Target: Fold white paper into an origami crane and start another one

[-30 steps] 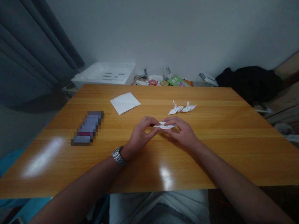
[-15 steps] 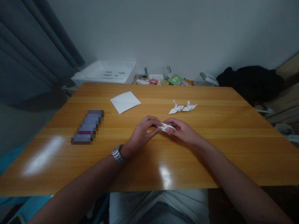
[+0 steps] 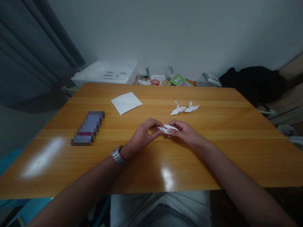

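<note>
A small folded piece of white paper (image 3: 168, 129) is pinched between both my hands just above the wooden table (image 3: 213, 148), near its middle. My left hand (image 3: 143, 136), with a metal watch on the wrist, grips the paper's left end with thumb and fingers closed. From the right, my right hand (image 3: 187, 133) pinches the other end. Two folded white paper cranes (image 3: 184, 109) lie on the table just beyond my hands.
A flat white paper sheet (image 3: 126, 102) lies at the far left-centre. A blurred-out rectangular object (image 3: 88, 127) lies to the left. Behind the table are a white bin (image 3: 106, 73), small packets (image 3: 165, 82) and a black bag (image 3: 254, 82). A grey curtain hangs at left.
My right hand has turned and lifted the paper slightly off the table, from lying flat under both hands to being pinched at its ends. The hands stay in nearly the same place.
</note>
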### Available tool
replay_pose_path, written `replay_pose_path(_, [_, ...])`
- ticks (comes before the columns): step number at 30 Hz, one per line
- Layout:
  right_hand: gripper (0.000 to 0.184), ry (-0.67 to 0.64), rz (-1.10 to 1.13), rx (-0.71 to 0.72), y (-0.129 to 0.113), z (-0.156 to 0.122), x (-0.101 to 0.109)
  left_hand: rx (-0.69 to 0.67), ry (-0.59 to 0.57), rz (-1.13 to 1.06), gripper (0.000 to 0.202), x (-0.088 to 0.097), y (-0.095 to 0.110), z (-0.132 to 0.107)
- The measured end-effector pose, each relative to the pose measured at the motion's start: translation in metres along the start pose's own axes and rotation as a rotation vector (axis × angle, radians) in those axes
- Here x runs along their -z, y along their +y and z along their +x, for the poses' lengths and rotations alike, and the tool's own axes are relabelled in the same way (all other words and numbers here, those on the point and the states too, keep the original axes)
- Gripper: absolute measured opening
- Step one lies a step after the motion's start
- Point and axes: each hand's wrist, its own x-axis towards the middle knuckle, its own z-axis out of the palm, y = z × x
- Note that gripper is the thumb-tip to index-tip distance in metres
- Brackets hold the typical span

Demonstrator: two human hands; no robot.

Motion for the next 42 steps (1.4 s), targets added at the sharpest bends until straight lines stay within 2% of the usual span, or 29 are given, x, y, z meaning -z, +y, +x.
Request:
replay_pose_path(6, [0.031,0.011,0.034,0.0,0.003,0.001,0.0,0.011,-0.014,0.015,0.011,0.0,0.002,0.0])
replay_pose_path(11, [0.033,-0.041,0.035,-0.032,0.0,-0.001,-0.002,0.001,-0.018,0.01,0.009,-0.001,0.001,0.0])
replay_pose_path(18, [0.038,-0.084,0.023,-0.062,0.001,-0.001,-0.002,-0.07,-0.031,0.025,0.003,0.001,-0.002,0.0])
replay_pose_path(28, [0.043,-0.027,-0.052,-0.07,-0.001,-0.001,-0.007,-0.114,-0.022,0.045,0.003,0.0,0.0,0.0])
replay_pose_path(36, [0.037,0.075,-0.241,0.006,-0.001,-0.001,-0.01,0.015,0.016,-0.008,0.006,-0.004,0.007,-0.001])
replay_pose_path(39, [0.032,0.148,-0.343,0.057,-0.001,-0.003,-0.013,0.114,0.065,-0.194,0.012,-0.009,0.007,-0.001])
replay_pose_path(42, [0.028,0.208,-0.377,0.088,-0.001,-0.004,-0.016,0.218,0.136,-0.409,0.029,-0.014,0.007,-0.001])
